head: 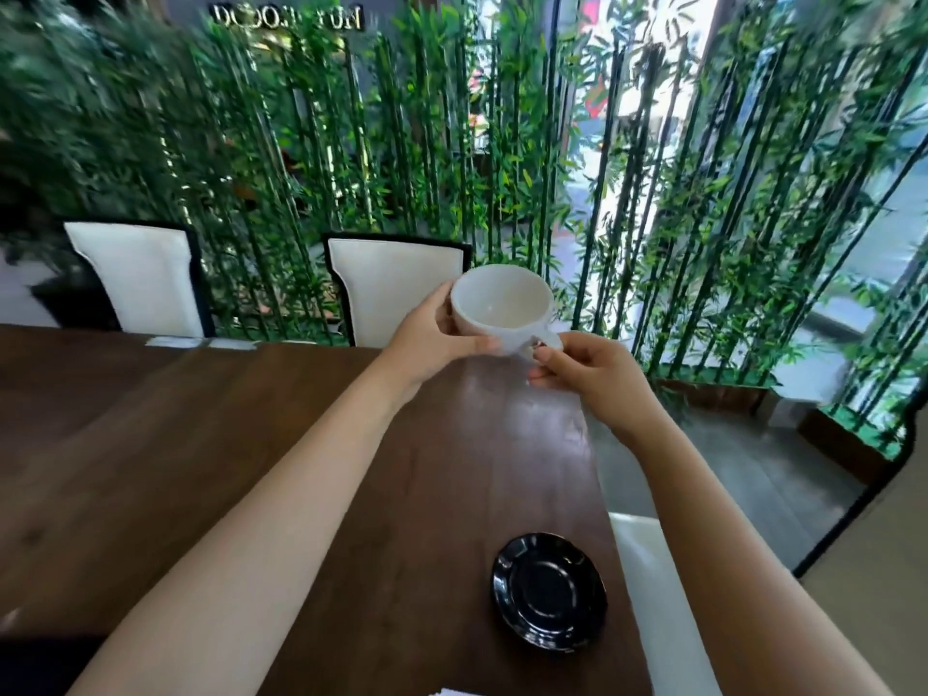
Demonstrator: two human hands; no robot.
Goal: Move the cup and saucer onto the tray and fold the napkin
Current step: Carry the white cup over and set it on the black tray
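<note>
Head view: the dark wooden table (211,444) runs broad and bare to the left, while its right edge falls close beside the saucer (550,590), with a white seat (648,570) just past that edge. Two white chairs (396,283) stand at the far edge, and behind them a screen of bamboo (627,193) closes off the room. The space above the table between the arms is open.

The cup (502,306) is held up in the air, well above the table and far forward of the saucer, tilted so its mouth faces the camera. The left hand (442,329) wraps the cup's left side and underside, fingers closed against the wall. The right hand (587,366) pinches the handle at the cup's lower right; its grip is clenched on the handle, though blur there makes the exact finger placement hard to tell.

The cup is white, glossy, round and wide-mouthed, and looks empty. The saucer is black, shiny, round with a faintly scalloped rim and a sunken centre ring, lying flat on the table. The table shows brown grain with a pale sheen.
</note>
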